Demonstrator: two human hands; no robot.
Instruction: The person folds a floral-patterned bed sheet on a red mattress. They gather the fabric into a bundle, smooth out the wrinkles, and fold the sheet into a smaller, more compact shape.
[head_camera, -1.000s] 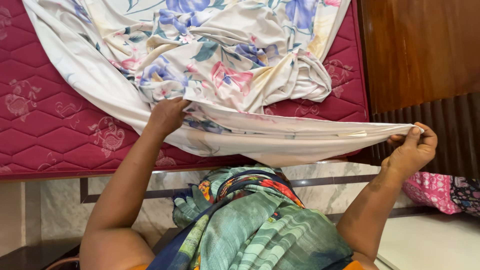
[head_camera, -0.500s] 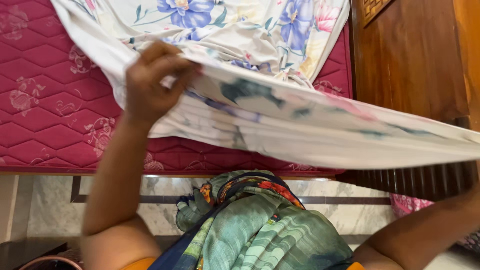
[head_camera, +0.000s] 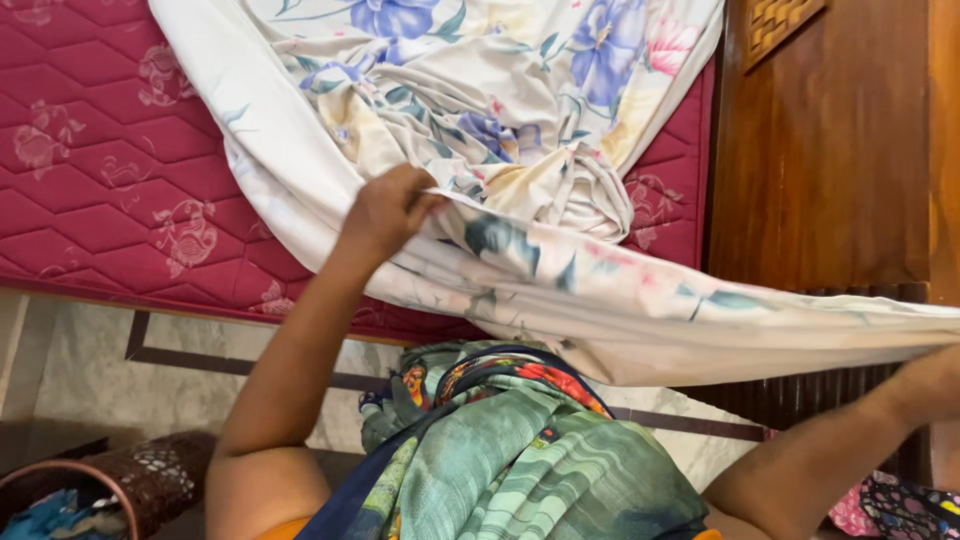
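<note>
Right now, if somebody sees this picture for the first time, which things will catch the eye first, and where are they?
First comes the white flowered sheet, bunched on the dark pink quilted mattress at the top and pulled taut toward the right edge. The left hand pinches its edge near the middle, while the right hand is partly cut off at the right edge, against the stretched sheet. Below, a green patterned garment fills the lower middle, with a dark wooden panel at the upper right.

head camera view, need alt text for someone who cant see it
Seen from above, a person stretches a white floral bedsheet over a quilted magenta mattress, the left hand pinching a fold and the right hand, at the frame's edge, pulling the sheet taut. A dark wooden headboard stands to the right, with a green patterned garment and marble floor below.
</note>
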